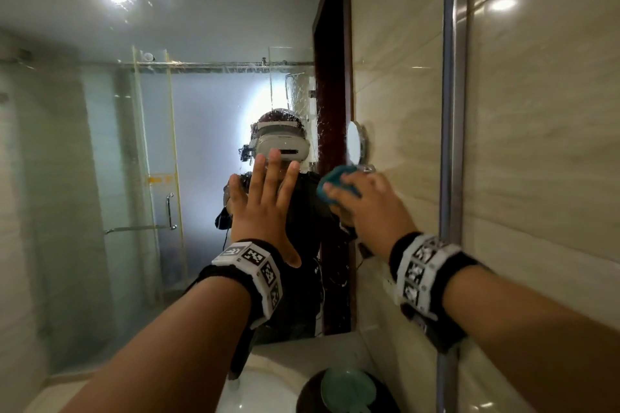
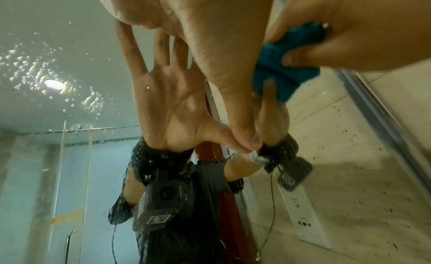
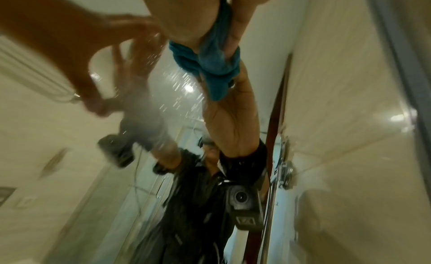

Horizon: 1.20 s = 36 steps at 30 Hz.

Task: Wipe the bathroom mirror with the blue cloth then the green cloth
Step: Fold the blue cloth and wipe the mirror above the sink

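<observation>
The bathroom mirror fills the left and middle of the head view and is speckled with water drops. My left hand lies flat against the glass with its fingers straight and spread, holding nothing. Just to its right, my right hand grips the bunched blue cloth and presses it on the glass near the mirror's right edge. The left wrist view shows the blue cloth in my right hand. In the right wrist view the blue cloth meets its own reflection. A green item, perhaps the green cloth, lies low on a dark round thing.
A small round mirror on an arm juts from the tiled wall just above my right hand. A vertical metal bar runs down the wall on the right. The white sink sits below my arms. A wall socket is reflected near the mirror's edge.
</observation>
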### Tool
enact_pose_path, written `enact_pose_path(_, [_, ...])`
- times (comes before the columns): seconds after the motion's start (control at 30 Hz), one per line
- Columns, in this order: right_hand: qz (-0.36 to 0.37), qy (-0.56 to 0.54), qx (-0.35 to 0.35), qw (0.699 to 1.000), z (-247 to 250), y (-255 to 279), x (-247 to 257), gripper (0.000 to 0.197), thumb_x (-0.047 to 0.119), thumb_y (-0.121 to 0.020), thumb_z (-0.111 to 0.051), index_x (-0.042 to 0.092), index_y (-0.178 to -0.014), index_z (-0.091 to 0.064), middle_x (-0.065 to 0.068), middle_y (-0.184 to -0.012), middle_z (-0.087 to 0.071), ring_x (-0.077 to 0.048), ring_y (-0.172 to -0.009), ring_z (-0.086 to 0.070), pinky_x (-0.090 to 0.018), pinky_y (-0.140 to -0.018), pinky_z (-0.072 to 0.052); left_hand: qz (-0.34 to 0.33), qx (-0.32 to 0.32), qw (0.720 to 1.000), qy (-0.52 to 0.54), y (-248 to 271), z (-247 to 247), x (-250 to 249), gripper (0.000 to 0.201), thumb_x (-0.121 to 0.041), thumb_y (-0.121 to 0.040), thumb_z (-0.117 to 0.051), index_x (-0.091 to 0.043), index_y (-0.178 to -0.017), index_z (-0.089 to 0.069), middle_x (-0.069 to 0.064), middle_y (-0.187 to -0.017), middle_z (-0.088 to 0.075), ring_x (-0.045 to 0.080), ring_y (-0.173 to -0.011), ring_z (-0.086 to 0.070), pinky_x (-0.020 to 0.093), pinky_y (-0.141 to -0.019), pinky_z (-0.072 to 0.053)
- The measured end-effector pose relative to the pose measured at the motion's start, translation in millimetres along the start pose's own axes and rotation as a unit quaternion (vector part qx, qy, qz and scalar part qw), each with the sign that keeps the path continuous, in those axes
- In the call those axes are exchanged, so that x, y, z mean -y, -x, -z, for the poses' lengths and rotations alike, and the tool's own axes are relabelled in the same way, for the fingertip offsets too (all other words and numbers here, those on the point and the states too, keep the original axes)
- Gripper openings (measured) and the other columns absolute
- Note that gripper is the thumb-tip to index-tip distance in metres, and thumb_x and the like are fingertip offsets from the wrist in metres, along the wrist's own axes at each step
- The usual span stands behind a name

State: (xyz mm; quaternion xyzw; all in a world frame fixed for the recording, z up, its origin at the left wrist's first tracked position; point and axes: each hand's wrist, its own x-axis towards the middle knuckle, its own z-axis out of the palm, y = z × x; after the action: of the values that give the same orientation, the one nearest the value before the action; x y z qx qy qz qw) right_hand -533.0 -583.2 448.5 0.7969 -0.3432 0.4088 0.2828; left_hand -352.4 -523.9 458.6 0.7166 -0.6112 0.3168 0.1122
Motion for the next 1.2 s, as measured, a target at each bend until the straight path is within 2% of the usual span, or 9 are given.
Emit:
enact_pose_path(0.1, [0.077, 0.025, 0.047, 0.996, -21, 28, 8, 0.080, -0.004, -0.048, -0.086, 0.021, -0.120, -0.061, -0.015, -0.115, -0.060, -0.039, -0.092, -0.059, -0.044, -0.067, -0.057, 0.003, -0.001, 1.000, -0.002, 1, 0, -1, 0.156, -0.076, -0.047, -0.072, -0.019, -0.127, 0.050, 0.012, -0.126, 0.060, 0.032, -0.122, 0.048, 0.060, -0.107, 0.014])
enact_pose_path(0.2, [0.152, 0.054, 0.033, 0.986, -8, 22, -2, 0.076, -0.006, -0.046, -0.085, 0.020, -0.115, -0.066, -0.015, -0.109, -0.064, -0.040, -0.084, -0.062, -0.041, -0.058, -0.056, 0.003, 0.002, 1.000, 0.000, 1, 1, 0, 0.156, -0.076, -0.047, -0.072, -0.020, -0.127, 0.049, 0.012, -0.126, 0.061, 0.033, -0.122, 0.048, 0.060, -0.107, 0.014])
enact_pose_path(0.3, [0.086, 0.016, -0.007, 0.996, 11, -2, -15, 0.064, 0.002, -0.061, -0.081, 0.024, -0.119, -0.062, -0.009, -0.116, -0.063, -0.037, -0.096, -0.061, -0.044, -0.065, -0.057, 0.001, 0.001, 1.000, 0.001, 1, 0, -1, 0.155, -0.075, -0.048, -0.072, -0.020, -0.127, 0.049, 0.012, -0.127, 0.059, 0.033, -0.125, 0.045, 0.060, -0.108, 0.014])
enact_pose_path(0.43, [-0.037, -0.045, -0.074, 0.996, 10, -25, -20, 0.045, 0.010, -0.085, -0.058, 0.022, -0.128, -0.056, -0.010, -0.126, -0.055, -0.035, -0.106, -0.050, -0.049, -0.082, -0.051, 0.004, -0.001, 1.000, -0.004, 0, -2, -2, 0.155, -0.076, -0.048, -0.072, -0.019, -0.127, 0.049, 0.013, -0.126, 0.059, 0.033, -0.124, 0.045, 0.061, -0.107, 0.014])
enact_pose_path(0.57, [0.036, -0.013, -0.106, 0.994, -16, -1, -15, 0.067, -0.003, -0.068, -0.076, 0.021, -0.127, -0.055, -0.013, -0.123, -0.055, -0.036, -0.100, -0.047, -0.047, -0.075, -0.055, 0.007, -0.007, 1.000, -0.015, -2, -5, -2, 0.156, -0.078, -0.046, -0.070, -0.019, -0.129, 0.048, 0.013, -0.124, 0.061, 0.033, -0.124, 0.045, 0.060, -0.107, 0.014])
enact_pose_path(0.73, [0.196, 0.089, -0.027, 0.976, -35, 66, -18, 0.082, -0.009, -0.041, -0.083, 0.017, -0.117, -0.066, -0.014, -0.109, -0.066, -0.033, -0.085, -0.064, -0.033, -0.062, -0.055, 0.010, -0.014, 1.000, -0.014, -3, -6, -2, 0.158, -0.077, -0.044, -0.072, -0.020, -0.130, 0.047, 0.012, -0.130, 0.057, 0.033, -0.128, 0.042, 0.060, -0.107, 0.015])
enact_pose_path(0.93, [0.193, 0.058, 0.027, 0.979, -34, 81, -19, 0.088, -0.008, -0.036, -0.088, 0.018, -0.117, -0.061, -0.013, -0.114, -0.060, -0.035, -0.085, -0.065, -0.035, -0.052, -0.056, 0.008, -0.037, 0.999, -0.010, 6, -6, -5, 0.150, -0.078, -0.050, -0.068, -0.020, -0.136, 0.040, 0.013, -0.144, 0.042, 0.035, -0.136, 0.032, 0.061, -0.105, 0.015])
enact_pose_path(1.07, [0.104, 0.019, 0.043, 0.993, 0, 35, -17, 0.060, -0.006, -0.064, -0.076, 0.015, -0.119, -0.062, -0.015, -0.121, -0.058, -0.040, -0.101, -0.056, -0.045, -0.062, -0.056, -0.013, -0.053, 0.998, 0.007, 37, -26, -11, 0.135, -0.072, -0.062, -0.065, -0.023, -0.140, 0.034, 0.012, -0.148, 0.037, 0.032, -0.138, 0.030, 0.060, -0.109, 0.013])
enact_pose_path(1.2, [-0.019, -0.032, -0.031, 0.999, 4, 14, -8, 0.039, 0.004, -0.086, -0.058, 0.013, -0.124, -0.058, -0.013, -0.127, -0.054, -0.041, -0.105, -0.049, -0.047, -0.081, -0.050, -0.027, -0.022, 0.999, 0.017, 60, -56, -15, 0.138, -0.068, -0.061, -0.070, -0.023, -0.139, 0.035, 0.010, -0.147, 0.039, 0.030, -0.139, 0.029, 0.058, -0.113, 0.006])
